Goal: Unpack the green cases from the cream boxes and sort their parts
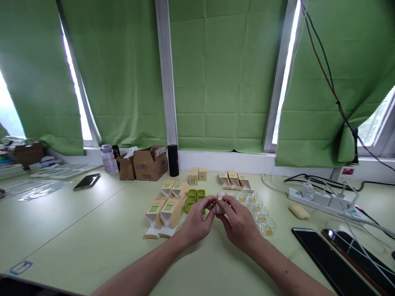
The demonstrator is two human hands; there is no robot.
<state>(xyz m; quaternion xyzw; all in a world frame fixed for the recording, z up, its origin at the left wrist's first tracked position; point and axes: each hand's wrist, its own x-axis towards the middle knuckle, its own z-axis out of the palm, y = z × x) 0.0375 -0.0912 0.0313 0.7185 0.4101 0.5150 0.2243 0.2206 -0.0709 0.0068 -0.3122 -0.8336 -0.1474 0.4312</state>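
Observation:
Near the middle of the table, my left hand [197, 222] pinches a small green piece [213, 203]. Beside it, my right hand [240, 224] has its fingers closed on a small white object [219, 208], and the two pieces meet between my fingertips. Behind my left hand are several green square cups [191, 198]. Clear plastic cups with yellow bottoms [262, 218] stand to the right of my right hand. Open beige boxes with green labels [168, 209] lie left of my left hand.
Small beige boxes [194, 176] and open ones [233, 180] stand farther back. Cardboard boxes [151, 164], a black cylinder [173, 160] and a purple bottle [109, 158] line the wall. At right are a power strip [321, 201], cables, a beige oval object [299, 212] and dark devices [327, 255].

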